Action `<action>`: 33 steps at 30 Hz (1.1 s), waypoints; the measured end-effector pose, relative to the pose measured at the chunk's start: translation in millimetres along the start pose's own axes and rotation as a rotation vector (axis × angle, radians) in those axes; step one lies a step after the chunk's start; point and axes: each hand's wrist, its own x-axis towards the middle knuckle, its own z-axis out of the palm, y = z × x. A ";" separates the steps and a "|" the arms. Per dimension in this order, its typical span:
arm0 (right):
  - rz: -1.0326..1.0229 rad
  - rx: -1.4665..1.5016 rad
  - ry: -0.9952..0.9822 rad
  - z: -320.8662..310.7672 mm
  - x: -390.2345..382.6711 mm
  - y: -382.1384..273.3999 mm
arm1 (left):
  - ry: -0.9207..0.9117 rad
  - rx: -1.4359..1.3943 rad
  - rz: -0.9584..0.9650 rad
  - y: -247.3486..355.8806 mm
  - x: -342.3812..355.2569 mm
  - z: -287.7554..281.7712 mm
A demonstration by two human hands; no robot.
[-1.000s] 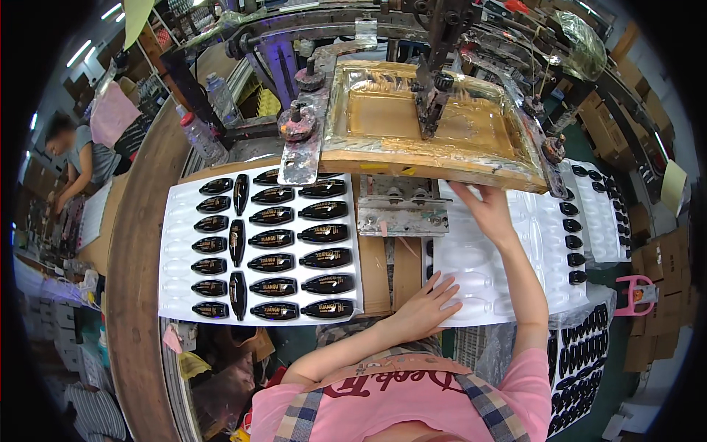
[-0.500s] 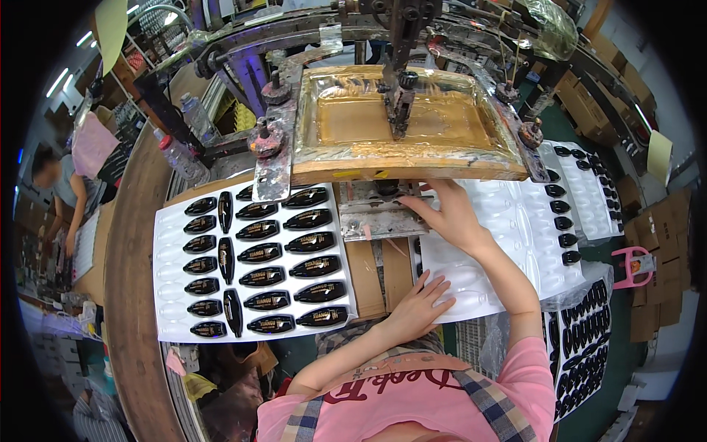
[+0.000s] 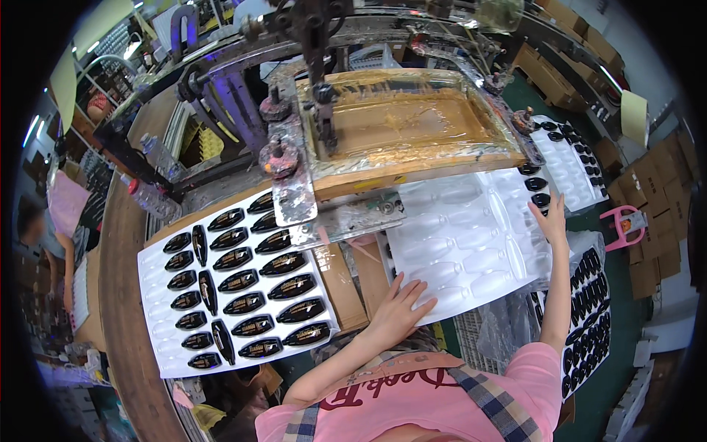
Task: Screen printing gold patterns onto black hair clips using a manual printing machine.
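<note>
My left hand (image 3: 400,309) lies flat with spread fingers on the near left edge of a white moulded plastic tray (image 3: 464,250). At that tray's far right edge, my right hand (image 3: 549,219) has thumb and fingers apart beside a glossy black oval piece (image 3: 541,200); whether they touch is unclear. Another black piece (image 3: 536,184) sits just beyond it. My forearm may hide others. To the left, a white tray (image 3: 158,295) carries rows of black pieces with gold print. A wood-framed printing screen (image 3: 412,175) hangs over a metal plate (image 3: 361,221) between the trays.
Clamp knobs (image 3: 278,158) hold the screen, and a dark squeegee arm (image 3: 324,121) stands in it. Bottles (image 3: 155,199) are at the left. A pink stool (image 3: 624,225) and cardboard boxes (image 3: 655,199) stand at the right, near more loaded trays (image 3: 589,317). Another person works at far left.
My right hand has left the metal plate under the screen and moved right to the black pieces. The squeegee arm has shifted left within the screen. The whole view has turned somewhat.
</note>
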 end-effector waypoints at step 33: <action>0.300 0.210 -0.070 33.7 42.1 142.4 | -0.041 -0.059 -0.038 4.5 4.3 1.6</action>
